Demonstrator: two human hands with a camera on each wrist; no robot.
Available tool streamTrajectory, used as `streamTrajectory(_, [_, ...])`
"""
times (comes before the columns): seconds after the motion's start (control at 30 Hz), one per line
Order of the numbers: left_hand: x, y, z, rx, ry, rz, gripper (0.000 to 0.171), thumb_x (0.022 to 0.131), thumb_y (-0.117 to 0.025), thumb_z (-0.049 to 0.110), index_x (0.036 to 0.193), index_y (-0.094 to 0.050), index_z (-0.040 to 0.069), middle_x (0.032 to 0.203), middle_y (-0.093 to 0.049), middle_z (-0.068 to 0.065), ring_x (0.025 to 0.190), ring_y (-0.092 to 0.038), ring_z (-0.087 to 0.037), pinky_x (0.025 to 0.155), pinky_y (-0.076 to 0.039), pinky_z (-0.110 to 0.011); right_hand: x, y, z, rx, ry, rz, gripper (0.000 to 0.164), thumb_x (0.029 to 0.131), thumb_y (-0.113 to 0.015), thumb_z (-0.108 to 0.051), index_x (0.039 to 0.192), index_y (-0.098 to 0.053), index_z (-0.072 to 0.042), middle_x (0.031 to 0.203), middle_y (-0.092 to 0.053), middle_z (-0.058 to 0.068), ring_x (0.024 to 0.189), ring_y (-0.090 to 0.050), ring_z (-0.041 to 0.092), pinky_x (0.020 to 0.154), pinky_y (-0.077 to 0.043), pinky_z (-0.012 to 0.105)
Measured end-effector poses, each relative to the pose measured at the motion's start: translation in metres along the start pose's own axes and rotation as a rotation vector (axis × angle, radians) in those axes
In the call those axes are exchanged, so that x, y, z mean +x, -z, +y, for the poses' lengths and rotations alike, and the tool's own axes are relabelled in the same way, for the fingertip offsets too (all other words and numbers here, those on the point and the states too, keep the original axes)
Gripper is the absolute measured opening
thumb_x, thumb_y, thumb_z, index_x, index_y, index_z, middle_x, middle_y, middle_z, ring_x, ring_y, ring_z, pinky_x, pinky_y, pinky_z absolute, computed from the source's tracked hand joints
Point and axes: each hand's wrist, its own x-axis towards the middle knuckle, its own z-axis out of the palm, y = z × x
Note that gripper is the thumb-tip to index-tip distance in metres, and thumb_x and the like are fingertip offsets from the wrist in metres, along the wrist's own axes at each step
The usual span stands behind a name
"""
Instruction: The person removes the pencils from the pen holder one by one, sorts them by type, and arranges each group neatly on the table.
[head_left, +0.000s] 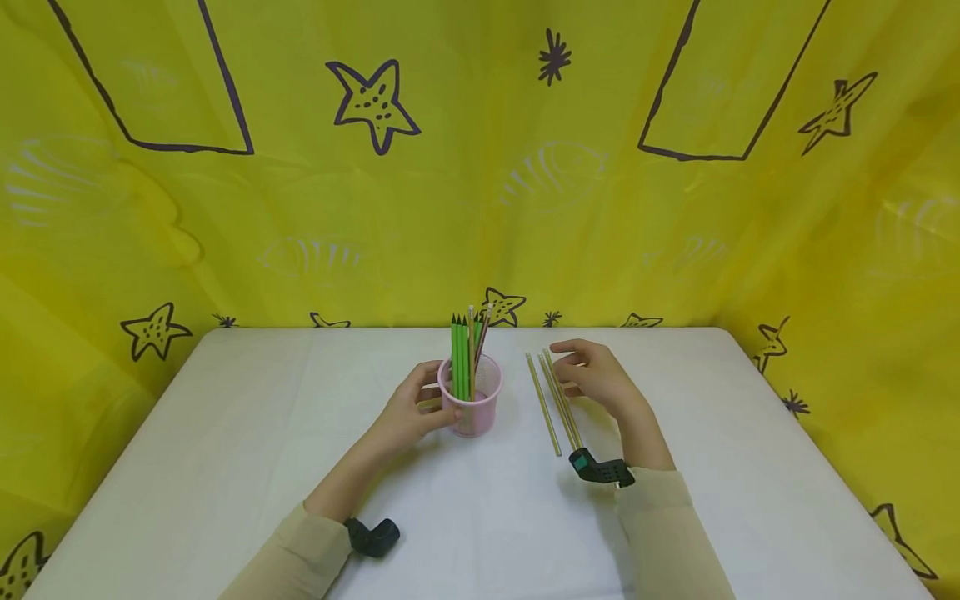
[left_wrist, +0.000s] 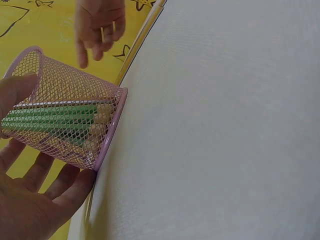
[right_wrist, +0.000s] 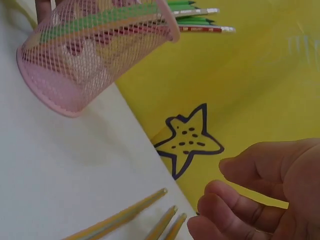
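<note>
My left hand (head_left: pixel 407 414) holds a pink mesh pencil cup (head_left: pixel 480 414) on the white table, thumb on the near side and fingers round its left side. Several green pencils (head_left: pixel 460 358) stand in the cup with black points up. A gold pencil (head_left: pixel 472 354) and a dark red one (head_left: pixel 483 333) lean among them. To the right of the cup lie 3 thin gold pencil-like sticks (right_wrist: pixel 120 217), roughly side by side. Above their far ends hovers my right hand (head_left: pixel 596 377), fingers loosely bent and apart, holding nothing in the right wrist view.
The white table (head_left: pixel 300 400) reaches back to a yellow curtain (head_left: pixel 450 200) printed with starfish and fish. More of the curtain hangs along both sides. A dark wrist camera (head_left: pixel 372 538) sits on the left wrist, and another camera (head_left: pixel 600 468) on the right.
</note>
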Motion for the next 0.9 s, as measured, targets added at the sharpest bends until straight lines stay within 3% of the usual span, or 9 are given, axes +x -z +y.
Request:
streamTrajectory(0.13, [0.0, 0.0, -0.001, 0.005, 0.003, -0.001, 0.073, 0.084, -0.079, 0.009, 0.146, -0.04, 0.014, 0.145, -0.048, -0.018, 0.13, -0.053, -0.039, 0.107, -0.046, -0.052, -0.002, -0.008, -0.013, 0.09, 0.05, -0.018, 0.042, 0.098, -0.061, -0.012, 0.138, -0.054, -0.002, 0.118, -0.061, 0.025, 0.1, -0.063, 0.034, 0.083, -0.061, 0.042])
streamTrajectory(0.27, [0.0, 0.0, -0.001, 0.005, 0.002, 0.003, 0.073, 0.084, -0.079, 0.009, 0.146, -0.041, 0.015, 0.145, -0.048, -0.017, 0.13, -0.053, -0.039, 0.107, -0.046, -0.052, -0.002, -0.03, -0.026, 0.185, 0.116, -0.006, 0.039, 0.098, -0.06, -0.012, 0.136, -0.056, -0.006, 0.118, -0.06, 0.027, 0.103, -0.062, 0.037, 0.083, -0.061, 0.039])
streamTrajectory(0.5, [0.0, -0.001, -0.001, -0.002, -0.015, 0.0, 0.072, 0.085, -0.078, 0.006, 0.146, -0.041, 0.013, 0.144, -0.049, -0.019, 0.128, -0.054, -0.04, 0.106, -0.047, -0.05, -0.002, -0.069, -0.037, 0.309, 0.2, 0.025, 0.039, 0.098, -0.062, -0.013, 0.136, -0.055, -0.005, 0.113, -0.062, 0.019, 0.112, -0.061, 0.041, 0.084, -0.06, 0.037])
streamTrajectory(0.7, [0.0, -0.001, -0.001, 0.0, -0.019, 0.009, 0.071, 0.084, -0.078, 0.006, 0.145, -0.041, 0.013, 0.143, -0.05, -0.019, 0.127, -0.055, -0.04, 0.106, -0.048, -0.051, -0.003, -0.081, -0.038, 0.33, 0.194, -0.067, 0.049, 0.1, -0.058, -0.018, 0.147, -0.046, -0.01, 0.134, -0.056, 0.023, 0.124, -0.054, 0.038, 0.099, -0.052, 0.051])
streamTrajectory(0.9, [-0.001, 0.001, -0.001, -0.001, -0.014, 0.009, 0.072, 0.084, -0.079, 0.007, 0.145, -0.041, 0.014, 0.143, -0.05, -0.018, 0.128, -0.054, -0.039, 0.106, -0.047, -0.05, -0.002, -0.085, -0.039, 0.339, 0.19, -0.139, 0.045, 0.103, -0.054, -0.025, 0.146, -0.048, -0.013, 0.147, -0.05, 0.013, 0.137, -0.046, 0.036, 0.11, -0.04, 0.059])
